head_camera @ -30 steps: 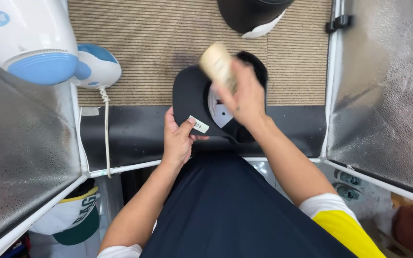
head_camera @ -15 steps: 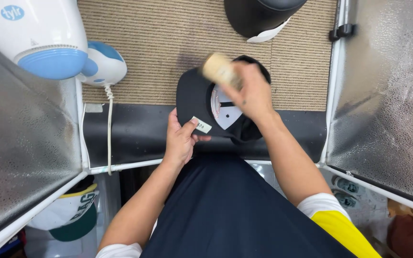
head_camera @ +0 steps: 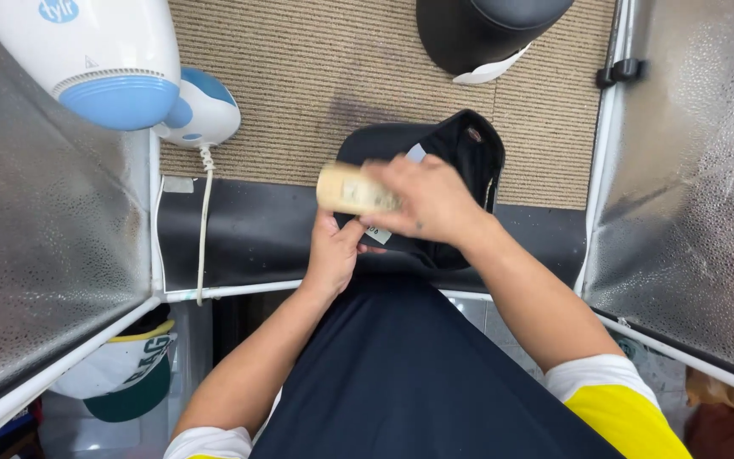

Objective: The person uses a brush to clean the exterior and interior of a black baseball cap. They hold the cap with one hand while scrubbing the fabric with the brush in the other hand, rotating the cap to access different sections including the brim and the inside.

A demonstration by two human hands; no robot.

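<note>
At the front edge of the ribbed tan mat, both hands work on a black cap lying upside down, opening toward the camera. Left hand grips the near edge of the cap by the small white tag, fingers closed on the fabric. Right hand is wrapped around a pale tan brush or roller, blurred, held sideways just over the cap's near left side; cannot tell whether it touches the cloth.

Judgement on doing this well: keep the left hand pinning the cap firmly so it does not slide on the mat, run the brush in short even passes, and turn the cap rather than stretch the wrist. Risk is the cap folding under pressure or the tag getting caught.

Other items: a second dark cap sits on a form at the top of the mat, white piece poking out below it. A white and blue steamer-like appliance hangs upper left, with a smaller white and blue unit and a white cord trailing down over the black strip. Silvery panels flank both sides.

Containers: lower left, a clear bin holds a white, green and yellow cap; what else is inside is hidden.
</note>
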